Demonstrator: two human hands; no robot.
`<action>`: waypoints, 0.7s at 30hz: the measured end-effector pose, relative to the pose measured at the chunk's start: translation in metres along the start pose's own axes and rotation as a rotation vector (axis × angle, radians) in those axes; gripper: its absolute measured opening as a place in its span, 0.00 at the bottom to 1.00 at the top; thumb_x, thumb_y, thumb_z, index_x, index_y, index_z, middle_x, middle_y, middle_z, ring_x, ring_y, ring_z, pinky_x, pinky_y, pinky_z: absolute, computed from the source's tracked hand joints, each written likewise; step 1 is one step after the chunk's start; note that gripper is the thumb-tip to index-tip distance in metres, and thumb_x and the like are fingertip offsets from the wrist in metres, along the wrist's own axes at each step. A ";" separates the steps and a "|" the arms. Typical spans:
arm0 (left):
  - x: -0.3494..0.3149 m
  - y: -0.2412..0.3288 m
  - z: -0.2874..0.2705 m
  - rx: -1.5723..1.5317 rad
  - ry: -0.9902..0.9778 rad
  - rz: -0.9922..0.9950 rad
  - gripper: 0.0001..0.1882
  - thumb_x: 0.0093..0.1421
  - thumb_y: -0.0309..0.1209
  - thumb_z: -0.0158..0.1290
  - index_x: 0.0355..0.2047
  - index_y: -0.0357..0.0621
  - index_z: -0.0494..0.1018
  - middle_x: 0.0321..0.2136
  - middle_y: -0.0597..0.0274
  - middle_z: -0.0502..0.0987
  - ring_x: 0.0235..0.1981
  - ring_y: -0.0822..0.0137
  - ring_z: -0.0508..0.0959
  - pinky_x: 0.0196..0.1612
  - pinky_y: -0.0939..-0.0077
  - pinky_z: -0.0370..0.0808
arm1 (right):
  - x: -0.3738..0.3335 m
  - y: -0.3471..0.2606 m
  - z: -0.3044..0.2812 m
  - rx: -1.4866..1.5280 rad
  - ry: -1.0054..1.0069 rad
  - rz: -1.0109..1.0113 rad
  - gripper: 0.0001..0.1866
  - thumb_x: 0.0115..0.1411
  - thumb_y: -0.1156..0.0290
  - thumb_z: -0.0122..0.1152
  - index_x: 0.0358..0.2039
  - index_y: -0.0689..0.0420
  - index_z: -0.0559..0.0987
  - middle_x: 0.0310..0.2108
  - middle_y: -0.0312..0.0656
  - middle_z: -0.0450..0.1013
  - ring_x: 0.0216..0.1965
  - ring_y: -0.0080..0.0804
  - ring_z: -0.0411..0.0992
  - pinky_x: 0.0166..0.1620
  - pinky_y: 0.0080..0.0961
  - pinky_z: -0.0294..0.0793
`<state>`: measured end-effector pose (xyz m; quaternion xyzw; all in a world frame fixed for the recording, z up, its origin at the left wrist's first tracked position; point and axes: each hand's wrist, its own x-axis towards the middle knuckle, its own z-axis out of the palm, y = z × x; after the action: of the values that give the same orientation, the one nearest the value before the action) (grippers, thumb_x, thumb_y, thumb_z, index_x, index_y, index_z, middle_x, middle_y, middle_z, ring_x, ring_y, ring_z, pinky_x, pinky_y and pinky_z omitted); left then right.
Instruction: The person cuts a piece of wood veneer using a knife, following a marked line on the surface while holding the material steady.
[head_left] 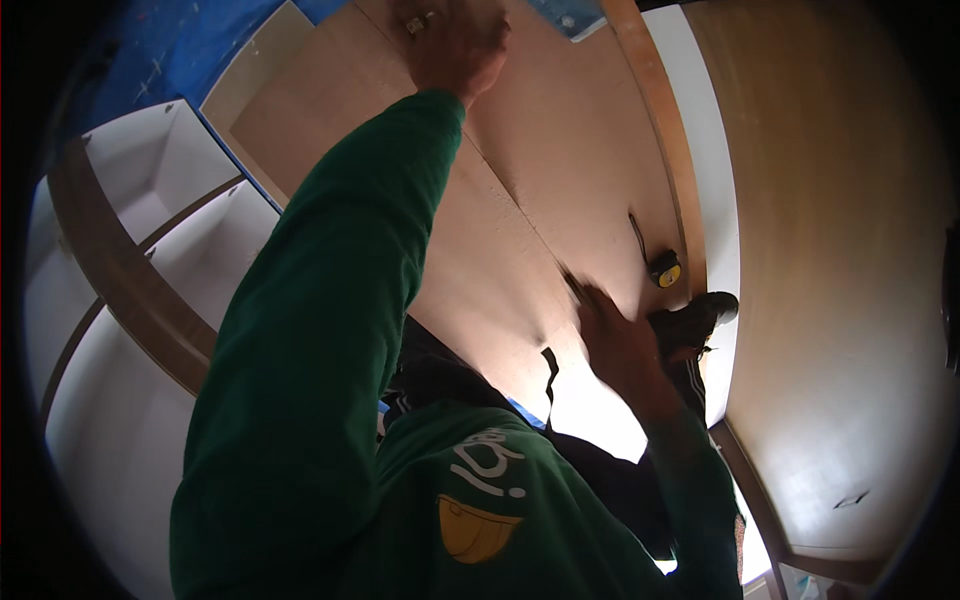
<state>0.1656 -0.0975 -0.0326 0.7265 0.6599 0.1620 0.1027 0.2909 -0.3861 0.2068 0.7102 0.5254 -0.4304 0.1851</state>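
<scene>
Standing at the far left, an open cabinet (115,250) shows white-walled compartments split by thin dividers, its front edges a flat, brown, wood-like band. Beyond it lies a blue sheet (150,65), speckled with pale marks. A soft green sleeve crosses toward the upper edge, where the left hand (458,50) is over a broad pinkish-brown board (570,140); its fingers blur beside a small pale thing, and I cannot tell whether they grasp it. The board is smooth and matt, with a thin straight seam running diagonally between the two hands. Near its lower edge hangs a wavy black strip (551,375). Further right, the right hand (620,345) is low over the board, grasping a slim dark tool (574,286) whose tip is at the seam; blur hides its exact kind. Just beside that hand, a rounded black-and-yellow tape measure (665,269) rests on the board, near a dark shoe (700,316). A curved-looking orange-brown wooden strip (660,110) borders the board, then a white band, and lastly a large, glossy, tan wood-grained panel (835,250).
</scene>
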 end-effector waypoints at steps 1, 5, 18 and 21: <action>0.000 0.000 0.003 0.006 -0.001 0.011 0.50 0.69 0.57 0.55 0.79 0.36 0.54 0.78 0.22 0.47 0.80 0.27 0.45 0.80 0.35 0.41 | 0.043 -0.008 0.016 0.121 0.095 -0.018 0.19 0.76 0.61 0.57 0.60 0.58 0.78 0.25 0.54 0.80 0.26 0.57 0.80 0.30 0.49 0.81; 0.002 -0.006 0.009 0.048 0.042 0.081 0.48 0.68 0.62 0.53 0.77 0.41 0.58 0.74 0.17 0.52 0.77 0.22 0.50 0.78 0.32 0.47 | 0.097 0.006 0.062 0.277 0.301 -0.139 0.20 0.76 0.53 0.55 0.60 0.50 0.77 0.22 0.53 0.79 0.24 0.62 0.79 0.29 0.56 0.80; 0.005 -0.009 0.021 0.046 0.078 0.065 0.48 0.69 0.61 0.51 0.78 0.40 0.57 0.72 0.22 0.60 0.79 0.29 0.49 0.79 0.33 0.42 | -0.117 0.019 -0.041 -0.061 -0.092 0.090 0.24 0.72 0.72 0.57 0.68 0.59 0.74 0.58 0.48 0.80 0.40 0.51 0.85 0.44 0.41 0.84; 0.004 -0.012 0.024 0.056 0.043 0.132 0.47 0.68 0.60 0.53 0.75 0.38 0.61 0.71 0.23 0.63 0.76 0.27 0.55 0.77 0.30 0.47 | 0.002 0.019 0.014 -0.165 -0.003 -0.150 0.20 0.75 0.65 0.55 0.63 0.60 0.75 0.61 0.48 0.77 0.35 0.51 0.83 0.37 0.42 0.84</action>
<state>0.1636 -0.0905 -0.0585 0.7674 0.6168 0.1654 0.0570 0.3025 -0.4025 0.1934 0.6507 0.6104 -0.3993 0.2110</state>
